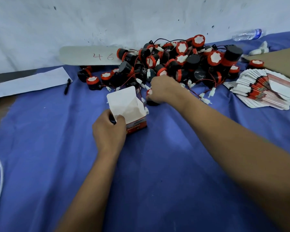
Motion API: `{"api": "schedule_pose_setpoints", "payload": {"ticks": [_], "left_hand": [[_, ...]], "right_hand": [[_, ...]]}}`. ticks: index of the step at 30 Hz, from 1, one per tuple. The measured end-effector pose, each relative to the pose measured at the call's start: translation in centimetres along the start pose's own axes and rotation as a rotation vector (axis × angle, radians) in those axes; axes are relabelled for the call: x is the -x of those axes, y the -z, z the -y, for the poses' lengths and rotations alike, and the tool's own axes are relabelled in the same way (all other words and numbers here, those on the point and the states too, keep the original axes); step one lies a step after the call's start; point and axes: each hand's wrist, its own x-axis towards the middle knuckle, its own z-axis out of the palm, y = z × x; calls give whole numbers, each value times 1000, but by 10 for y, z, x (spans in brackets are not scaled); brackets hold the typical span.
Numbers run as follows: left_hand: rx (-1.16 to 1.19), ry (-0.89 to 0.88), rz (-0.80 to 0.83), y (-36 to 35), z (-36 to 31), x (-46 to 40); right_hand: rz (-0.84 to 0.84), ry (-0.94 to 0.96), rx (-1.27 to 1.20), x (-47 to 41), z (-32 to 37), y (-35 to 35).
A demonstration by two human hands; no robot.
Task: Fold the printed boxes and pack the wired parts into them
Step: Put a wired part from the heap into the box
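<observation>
Nearest the camera, the left hand [110, 129] grips the near left corner of an erected box [130, 111], fingers curled round its wall, steadying it on the blue-covered surface [157, 164]. The box stands upright with its mouth open to the ceiling and its long lid flap raised on the far side; its long axis runs vertically, and the printed red band shows low on the near right face. The inside looks empty, so this box appears folded but not yet filled.

Just beyond and to the right of it, the right hand [162, 91] reaches into the near edge of the heap, its fingers closed over one wired part [151, 97], a black drum with a red-rimmed white end. That part lies just beside the box's right wall. Which way its drum points I cannot tell, since the hand covers most of it; a thin wire with a white plug trails from it towards the box.

Farther back, the pile of parts [182, 64] is large and tangled, its pieces pointing every way. To the right lies a fanned stack of flat boxes [264, 91], still unfolded. No packed, shut boxes are in view, so I judge most of the work is left.

Against the wall lie a sheet of paper [32, 82], a pen [67, 87] and a plastic bottle [248, 34].
</observation>
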Motion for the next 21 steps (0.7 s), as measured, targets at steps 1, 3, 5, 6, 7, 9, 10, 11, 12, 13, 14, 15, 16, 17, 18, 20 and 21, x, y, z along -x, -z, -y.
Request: {"api": "schedule_pose_setpoints", "payload": {"ticks": [1,3,5,6,7,9,10,11,12,13,14,15,16,17,18,20,21], "left_hand": [[-2,7,-20,1,0,0],[-10,19,-54,3,0,0],[-4,27,-73,4,0,1],[-1,31,-77,5,1,0],[1,37,-82,5,3,-1],[3,52,-93,5,5,-3],[4,59,-99,6,6,-4],[5,59,-106,6,7,-5],[8,58,-114,6,7,-5],[10,58,-122,7,8,-5],[20,57,-120,6,7,-5],[31,49,-116,6,9,-5],[38,34,-108,5,10,-5],[35,12,-98,3,10,-5],[24,-11,-85,3,11,-5],[18,-39,-42,0,9,-5],[27,-45,-23,0,7,-4]], "right_hand": [[19,46,-29,14,3,7],[79,108,-110,43,5,18],[129,176,-72,63,6,24],[136,214,-21,70,6,23],[147,255,21,75,5,19],[165,323,-59,82,2,8],[163,336,-141,86,3,4],[149,334,-199,88,2,1],[126,325,-221,90,0,-1],[101,324,-229,92,0,-4],[68,327,-266,97,-2,-4],[30,340,-359,101,0,-3],[-20,353,-493,107,1,0],[-81,373,-622,113,5,5],[-147,405,-711,117,13,10],[-250,479,-760,121,29,20],[-274,511,-736,119,38,23]]}}
